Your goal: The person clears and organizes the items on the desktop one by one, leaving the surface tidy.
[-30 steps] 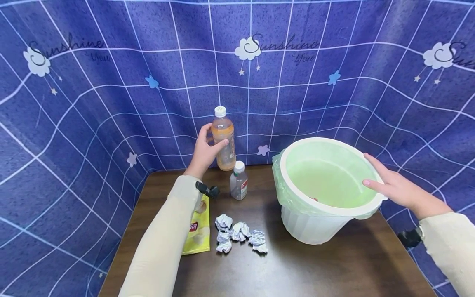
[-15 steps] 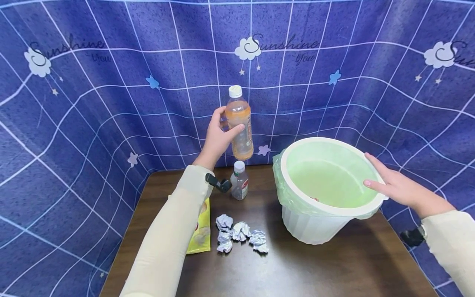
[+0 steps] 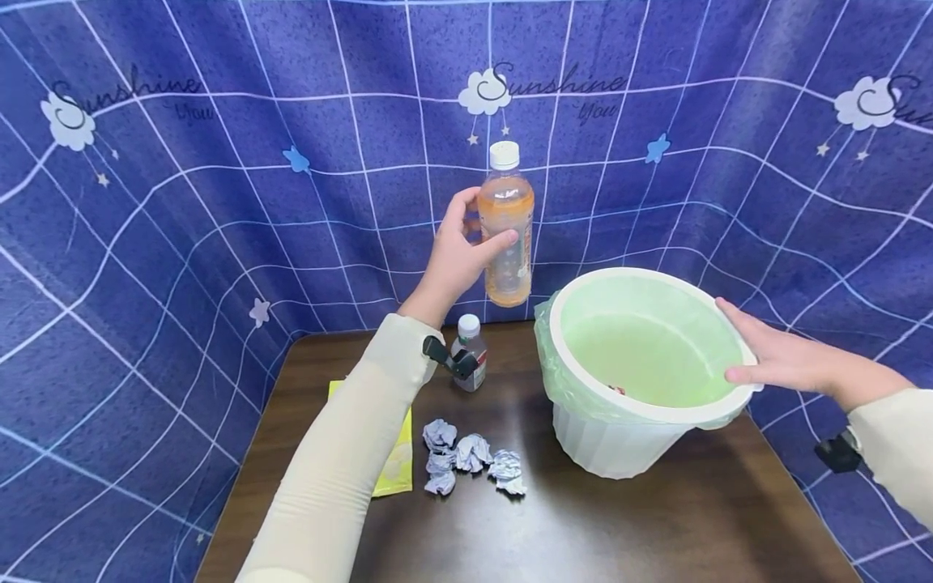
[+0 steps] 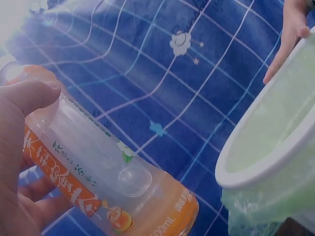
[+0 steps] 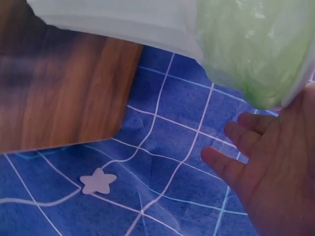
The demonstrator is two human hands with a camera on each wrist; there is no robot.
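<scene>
My left hand point(image 3: 462, 251) grips a clear plastic bottle point(image 3: 508, 243) with a white cap and orange label, thumb across its near side. The bottle is upright, raised in front of the curtain and left of the bin. In the left wrist view, the bottle point(image 4: 108, 162) lies slantwise with its base toward the bin. The white bin point(image 3: 608, 441), lined with a light green bag, stands on the table's right half. My right hand point(image 3: 787, 360) rests at its right rim, thumb over the edge and fingers extended outside. The right wrist view shows these fingers point(image 5: 224, 164) spread loosely below the rim.
A smaller clear bottle point(image 3: 469, 360) with a white cap stands behind my left wrist. Several crumpled paper balls point(image 3: 472, 453) lie mid-table. A yellow snack bag point(image 3: 396, 470) is partly covered by my left sleeve. Behind the wooden table point(image 3: 466, 538) hangs a blue curtain point(image 3: 364, 186).
My left hand has lifted the orange-labelled bottle and carried it rightward, toward the bin. My right hand stays at the rim, its thumb and wrist shifted slightly right.
</scene>
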